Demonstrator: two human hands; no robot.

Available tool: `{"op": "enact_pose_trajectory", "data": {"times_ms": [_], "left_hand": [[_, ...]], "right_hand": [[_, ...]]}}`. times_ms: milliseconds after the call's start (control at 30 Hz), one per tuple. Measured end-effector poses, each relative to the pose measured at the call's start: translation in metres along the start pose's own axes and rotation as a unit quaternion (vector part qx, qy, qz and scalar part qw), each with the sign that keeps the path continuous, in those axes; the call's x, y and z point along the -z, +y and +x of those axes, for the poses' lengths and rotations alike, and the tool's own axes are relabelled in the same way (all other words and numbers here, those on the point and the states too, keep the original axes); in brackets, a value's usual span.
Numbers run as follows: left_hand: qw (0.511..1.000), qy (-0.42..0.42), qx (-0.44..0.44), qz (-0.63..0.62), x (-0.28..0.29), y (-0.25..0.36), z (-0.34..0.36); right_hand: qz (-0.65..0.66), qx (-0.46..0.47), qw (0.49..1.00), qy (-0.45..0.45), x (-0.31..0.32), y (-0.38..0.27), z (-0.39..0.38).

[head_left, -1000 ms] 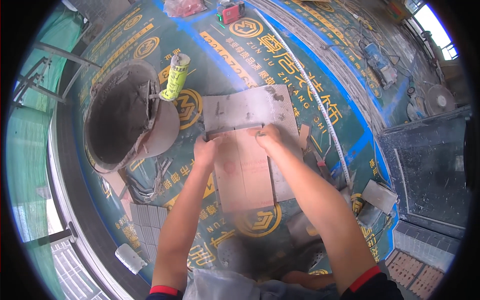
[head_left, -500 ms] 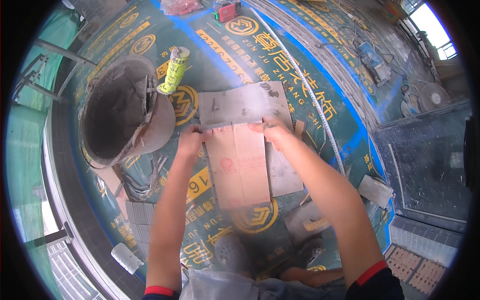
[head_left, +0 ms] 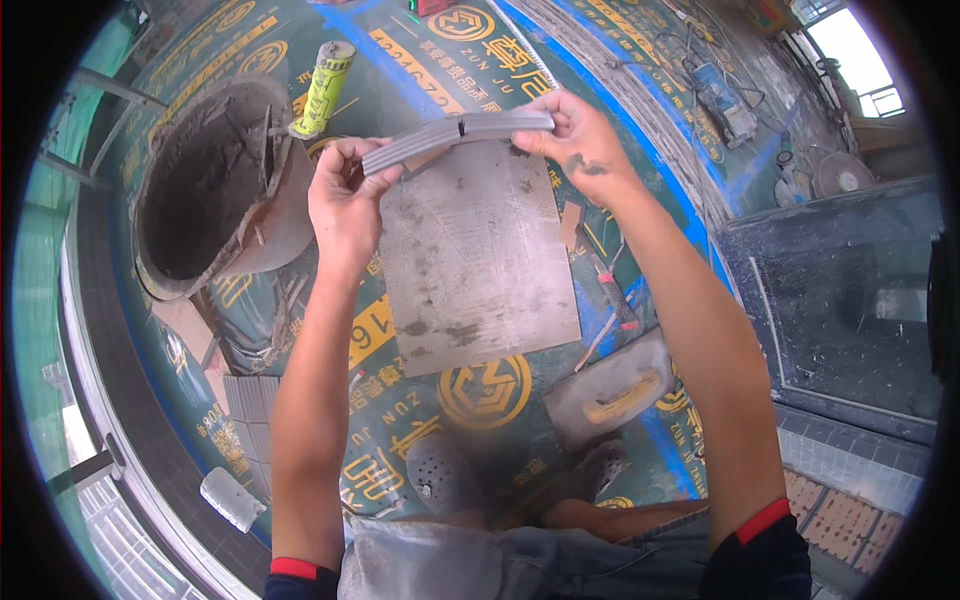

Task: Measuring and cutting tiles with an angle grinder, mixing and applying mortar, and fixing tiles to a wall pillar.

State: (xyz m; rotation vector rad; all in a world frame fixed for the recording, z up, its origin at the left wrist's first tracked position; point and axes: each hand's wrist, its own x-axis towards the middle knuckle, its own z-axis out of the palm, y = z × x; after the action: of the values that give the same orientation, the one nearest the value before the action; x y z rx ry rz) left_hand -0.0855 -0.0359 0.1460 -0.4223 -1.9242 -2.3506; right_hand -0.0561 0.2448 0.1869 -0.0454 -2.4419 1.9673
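Ribbed grey tile [head_left: 490, 125]: two pieces, dark seam mid-length, seen nearly edge-on across the far edge of the stained sheet [head_left: 475, 250].
Left hand [head_left: 345, 200]: thumb and fingers clamped on tile's left end.
Right hand [head_left: 588, 150]: clamped on right end; grey smear.
Change: tan back faced up half a second earlier; tile had since tipped, ribs showing.
Meaning: sheet uncovered, tile probably being turned.
Around: mortar bucket [head_left: 275, 235] left, trowel [head_left: 615, 398] near right.

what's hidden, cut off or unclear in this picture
Head view:
grey ridged piece: most of its broad surface, foreshortened by its steep slant
left hand and right hand: some fingers, behind the piece or the hands themselves
red device: cut off by the top edge
scene outside the window: washed out by glare
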Motion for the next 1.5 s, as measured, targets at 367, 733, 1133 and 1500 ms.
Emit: {"op": "enact_pose_trajectory", "data": {"times_ms": [367,733,1133,1500], "left_hand": [[0.976,-0.069,0.158,0.137,0.021,-0.043,-0.166],[0.929,-0.182,-0.012,0.321,0.034,-0.060,-0.230],[0.835,-0.231,-0.126,0.483,0.042,-0.071,-0.257],[0.910,-0.047,-0.005,0.412,0.048,-0.058,-0.213]], "right_hand": [[-0.011,-0.012,1.000,0.004,-0.032,0.119,-0.167],[-0.306,0.030,0.947,-0.094,-0.046,0.148,-0.230],[-0.465,0.209,0.853,-0.115,-0.051,0.161,-0.248],[-0.406,0.246,0.873,-0.116,-0.051,0.009,-0.113]]}}
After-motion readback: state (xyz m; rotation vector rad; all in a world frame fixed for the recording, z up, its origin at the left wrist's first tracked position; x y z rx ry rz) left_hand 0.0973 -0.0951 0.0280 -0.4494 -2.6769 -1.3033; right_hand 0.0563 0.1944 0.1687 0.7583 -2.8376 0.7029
